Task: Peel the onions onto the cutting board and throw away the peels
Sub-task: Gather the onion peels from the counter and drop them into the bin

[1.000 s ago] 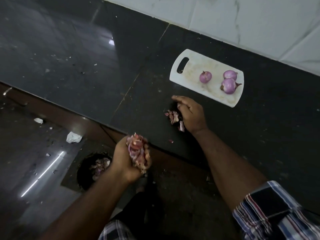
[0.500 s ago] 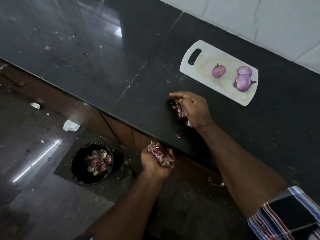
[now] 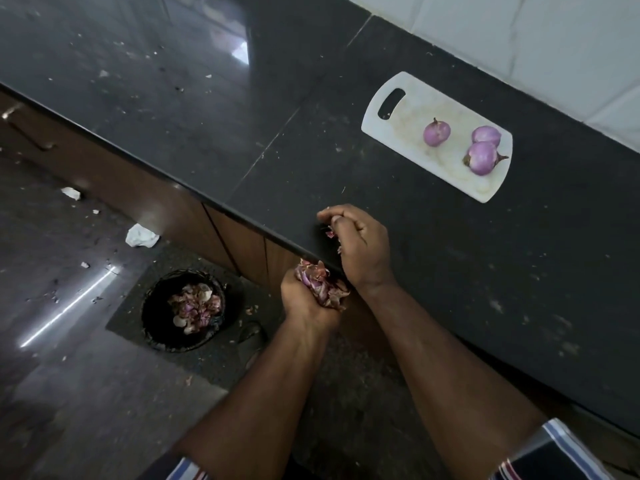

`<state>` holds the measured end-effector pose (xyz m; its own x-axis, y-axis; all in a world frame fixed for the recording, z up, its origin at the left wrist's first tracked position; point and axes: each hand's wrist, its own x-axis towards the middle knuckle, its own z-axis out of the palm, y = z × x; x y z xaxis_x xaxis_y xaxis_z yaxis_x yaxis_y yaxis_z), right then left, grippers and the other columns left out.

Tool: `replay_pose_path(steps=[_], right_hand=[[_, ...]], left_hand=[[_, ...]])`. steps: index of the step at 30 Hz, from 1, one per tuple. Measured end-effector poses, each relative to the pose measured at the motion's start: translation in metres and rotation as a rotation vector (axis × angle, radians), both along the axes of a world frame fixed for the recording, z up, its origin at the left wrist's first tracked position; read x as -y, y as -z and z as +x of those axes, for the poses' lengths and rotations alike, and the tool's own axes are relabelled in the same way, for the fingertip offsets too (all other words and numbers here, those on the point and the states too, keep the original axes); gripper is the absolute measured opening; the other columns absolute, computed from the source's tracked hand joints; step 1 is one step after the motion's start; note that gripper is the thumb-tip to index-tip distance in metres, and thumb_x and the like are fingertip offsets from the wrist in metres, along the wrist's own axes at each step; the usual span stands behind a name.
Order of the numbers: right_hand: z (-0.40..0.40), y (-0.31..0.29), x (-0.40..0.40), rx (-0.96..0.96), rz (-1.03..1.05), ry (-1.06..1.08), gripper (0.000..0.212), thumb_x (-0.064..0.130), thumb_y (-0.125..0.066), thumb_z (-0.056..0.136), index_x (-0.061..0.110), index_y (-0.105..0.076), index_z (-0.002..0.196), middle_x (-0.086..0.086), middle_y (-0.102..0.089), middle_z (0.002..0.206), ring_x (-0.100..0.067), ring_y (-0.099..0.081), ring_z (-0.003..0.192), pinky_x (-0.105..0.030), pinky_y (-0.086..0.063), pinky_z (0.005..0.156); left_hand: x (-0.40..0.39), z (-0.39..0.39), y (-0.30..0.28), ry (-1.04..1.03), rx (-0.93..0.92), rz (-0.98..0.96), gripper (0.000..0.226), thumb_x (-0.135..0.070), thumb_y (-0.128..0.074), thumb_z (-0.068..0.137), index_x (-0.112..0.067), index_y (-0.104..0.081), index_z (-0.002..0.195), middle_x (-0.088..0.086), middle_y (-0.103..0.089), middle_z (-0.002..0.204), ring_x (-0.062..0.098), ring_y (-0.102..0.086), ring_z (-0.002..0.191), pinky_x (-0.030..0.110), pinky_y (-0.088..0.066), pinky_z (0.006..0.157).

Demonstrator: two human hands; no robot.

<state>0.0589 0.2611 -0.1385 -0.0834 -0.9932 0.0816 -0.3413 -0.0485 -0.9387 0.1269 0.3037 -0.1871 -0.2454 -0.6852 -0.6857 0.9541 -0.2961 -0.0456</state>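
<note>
Head view, right hand (image 3: pixel 360 247): we see it now at the counter (image 3: pixel 450 271) edge, drawn nearer than a second ago, fingers curled around a few peel scraps (image 3: pixel 330 233).
Left hand (image 3: pixel 308 297): we find it has risen to the edge, clutching a peel bundle (image 3: pixel 320 284) just beside the right wrist.
Onions (image 3: pixel 437 132): three, unmoved on the cutting board (image 3: pixel 398 129).
Bin (image 3: pixel 185 310): on the floor, holding peels.

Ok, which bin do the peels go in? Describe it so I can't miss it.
Look at the floor below the counter edge, left of the hands. On a dark mat sits a round black bin, the only container there, already holding pink peels.
</note>
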Motion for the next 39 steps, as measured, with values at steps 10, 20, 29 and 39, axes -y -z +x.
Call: replay_pose_path(steps=[10, 20, 29, 39], right_hand=[[0.002, -0.02, -0.019, 0.359, 0.082, 0.11, 0.029, 0.009, -0.048, 0.081, 0.01, -0.076, 0.085, -0.013, -0.076, 0.091, -0.033, -0.07, 0.094, -0.047, -0.058, 0.086], [-0.022, 0.003, 0.05, -0.627, 0.034, -0.175, 0.048, 0.028, -0.045, 0.093, 0.01, -0.059, 0.136, -0.008, -0.054, 0.146, -0.022, -0.043, 0.141, -0.028, -0.021, 0.119], [-0.016, -0.024, -0.024, -0.41, -0.085, -0.347, 0.034, 0.011, -0.058, 0.09, 0.008, -0.069, 0.122, -0.004, -0.067, 0.129, -0.006, -0.057, 0.124, -0.018, -0.038, 0.109], [-0.005, 0.005, 0.016, -0.877, 0.036, -0.158, 0.07, 0.045, -0.03, 0.096, -0.002, -0.041, 0.146, -0.022, -0.033, 0.157, -0.035, -0.027, 0.148, -0.043, -0.013, 0.122]], left_hand=[[0.001, 0.011, 0.0, 0.077, 0.02, 0.025, 0.056, -0.037, -0.03, 0.098, -0.004, -0.073, 0.111, 0.02, -0.074, 0.108, 0.038, -0.071, 0.099, 0.048, -0.057, 0.087], [0.007, 0.009, 0.009, 0.04, -0.034, -0.01, 0.051, -0.033, -0.031, 0.098, -0.007, -0.075, 0.104, 0.013, -0.076, 0.099, 0.03, -0.075, 0.085, 0.038, -0.061, 0.075], [0.008, 0.02, 0.009, 0.12, 0.069, 0.057, 0.045, -0.031, -0.035, 0.095, -0.007, -0.073, 0.096, 0.012, -0.074, 0.092, 0.027, -0.072, 0.083, 0.034, -0.051, 0.088], [0.009, 0.022, 0.009, 0.114, 0.052, 0.062, 0.039, -0.024, -0.038, 0.087, -0.011, -0.074, 0.097, 0.007, -0.075, 0.09, 0.024, -0.072, 0.082, 0.034, -0.056, 0.081]])
